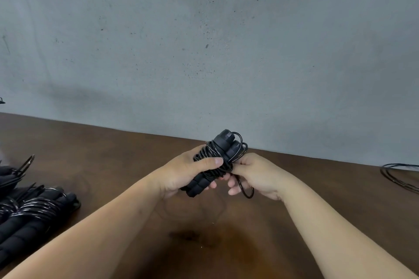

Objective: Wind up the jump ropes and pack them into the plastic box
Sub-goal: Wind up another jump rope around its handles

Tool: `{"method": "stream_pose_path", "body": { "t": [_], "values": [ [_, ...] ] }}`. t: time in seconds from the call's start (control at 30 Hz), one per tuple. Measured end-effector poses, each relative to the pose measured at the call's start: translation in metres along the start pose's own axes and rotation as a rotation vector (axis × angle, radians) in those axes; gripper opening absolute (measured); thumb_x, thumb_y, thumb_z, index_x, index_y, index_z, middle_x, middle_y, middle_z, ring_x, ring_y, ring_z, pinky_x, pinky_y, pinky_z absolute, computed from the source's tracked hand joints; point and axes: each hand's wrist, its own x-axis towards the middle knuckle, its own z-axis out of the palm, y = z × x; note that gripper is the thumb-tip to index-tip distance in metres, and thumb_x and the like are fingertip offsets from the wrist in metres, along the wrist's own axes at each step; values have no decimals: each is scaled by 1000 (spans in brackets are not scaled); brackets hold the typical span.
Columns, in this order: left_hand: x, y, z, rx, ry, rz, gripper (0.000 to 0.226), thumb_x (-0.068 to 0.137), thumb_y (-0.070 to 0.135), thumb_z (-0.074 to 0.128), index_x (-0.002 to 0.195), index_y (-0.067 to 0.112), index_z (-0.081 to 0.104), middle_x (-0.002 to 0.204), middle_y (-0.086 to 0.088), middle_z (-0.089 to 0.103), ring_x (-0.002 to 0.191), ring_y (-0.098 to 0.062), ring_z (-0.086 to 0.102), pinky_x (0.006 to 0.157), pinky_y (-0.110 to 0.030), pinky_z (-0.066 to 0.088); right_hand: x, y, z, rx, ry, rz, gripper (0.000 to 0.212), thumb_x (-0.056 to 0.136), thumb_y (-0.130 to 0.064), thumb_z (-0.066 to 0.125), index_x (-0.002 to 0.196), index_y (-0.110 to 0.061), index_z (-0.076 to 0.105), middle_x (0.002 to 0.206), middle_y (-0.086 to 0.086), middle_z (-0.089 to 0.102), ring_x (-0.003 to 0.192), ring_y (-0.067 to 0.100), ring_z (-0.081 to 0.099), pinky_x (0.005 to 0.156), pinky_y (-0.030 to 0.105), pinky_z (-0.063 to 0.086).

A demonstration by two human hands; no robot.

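Note:
A black jump rope (223, 146) with two foam handles side by side is held above the brown table (136, 154), its thin cord wound many times around the handles. My left hand (188, 172) grips the handles around their middle, thumb across the coils. My right hand (254, 174) pinches the cord's free end beside the bundle, and a short loop (246, 190) hangs below its fingers. No plastic box is in view.
Several wound black jump ropes (34, 210) lie in a pile at the table's left edge. A loose coil of black cord (399, 175) lies at the far right. A grey concrete wall (204, 41) stands behind the table.

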Motion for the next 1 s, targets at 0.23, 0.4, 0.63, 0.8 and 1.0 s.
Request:
{"method": "stream_pose_path", "body": {
  "t": [0.23,0.4,0.63,0.8,1.0],
  "values": [
    [6,-15,-11,-33,116,-16,50,78,45,74,122,26,60,109,-8,72,96,-34,70,85,-41,57,-11,-6,5,-157,206,20,22,99,-7,49,92,-8,70,79,13,69,62,18,61,64,35,56],
    [10,-18,-8,-80,144,6,64,72,50,75,123,17,58,108,-12,72,92,-31,71,91,-47,54,-8,-5,15,-147,388,-48,21,88,-10,58,105,-22,57,77,8,74,55,18,64,65,34,55],
    [15,-19,0,-238,141,12,44,80,39,72,120,25,58,101,-12,71,82,-30,67,80,-43,52,-10,-5,15,-135,413,-86,13,84,-10,59,95,-17,61,69,7,72,57,20,66,69,38,56],
    [14,-27,-4,-226,150,-60,52,78,46,72,121,21,57,105,-14,70,82,-31,67,78,-43,52,-12,-3,12,-1,379,-156,24,86,-7,69,106,-14,59,71,5,70,59,23,65,68,36,55],
    [12,-36,3,-351,187,-75,50,83,41,67,126,16,56,102,-16,70,78,-33,65,76,-41,52,-5,-5,11,-130,442,-229,21,91,-24,67,112,-23,66,72,-1,66,58,11,60,64,29,53]
  ]
}}
